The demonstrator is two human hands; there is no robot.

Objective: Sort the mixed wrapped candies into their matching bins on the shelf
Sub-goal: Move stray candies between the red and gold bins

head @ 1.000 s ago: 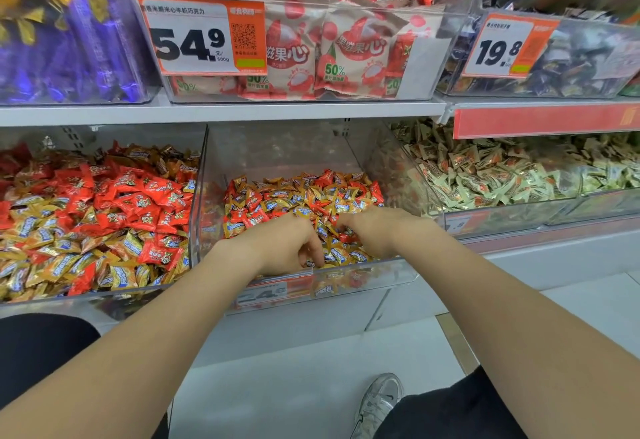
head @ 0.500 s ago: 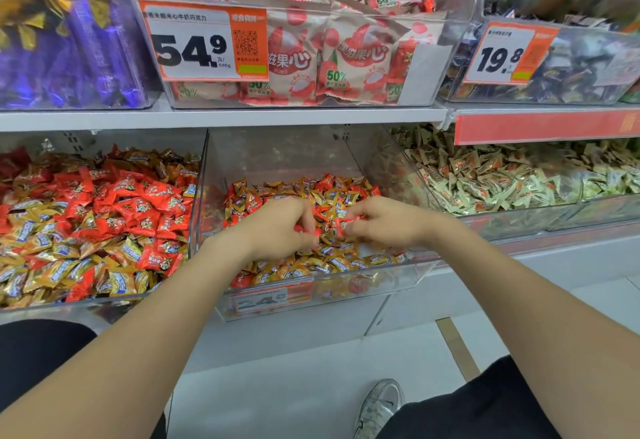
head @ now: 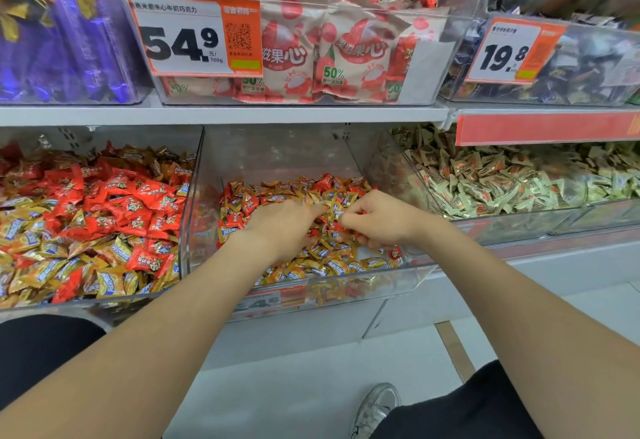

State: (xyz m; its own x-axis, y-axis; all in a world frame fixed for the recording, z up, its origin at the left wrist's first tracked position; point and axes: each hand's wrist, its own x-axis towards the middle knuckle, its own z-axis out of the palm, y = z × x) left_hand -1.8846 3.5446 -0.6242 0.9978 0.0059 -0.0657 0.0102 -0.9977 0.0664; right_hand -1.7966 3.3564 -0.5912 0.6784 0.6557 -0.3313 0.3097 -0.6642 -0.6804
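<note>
A clear middle bin (head: 412, 276) on the lower shelf holds mixed gold candies (head: 332, 265) and red candies (head: 239, 222). Both my hands are inside it, over the pile. My left hand (head: 280, 227) lies knuckles up, its fingers curled down and pinching red wrappers at the tips. My right hand (head: 381, 220) is just to its right, almost touching it, and its curled fingers hold red candies. What lies in the palms is hidden.
The left bin (head: 104, 303) is heaped with red and gold candies. The right bin (head: 502, 227) holds pale green-and-white candies. On the upper shelf (head: 242, 115) stand bins of purple sweets, lychee packets and dark candies. Below are white floor and my shoe (head: 375, 407).
Both hands moved from the bin's front to the middle of the pile and came close together, with red wrappers now between their fingertips. The camera has tilted slightly.
</note>
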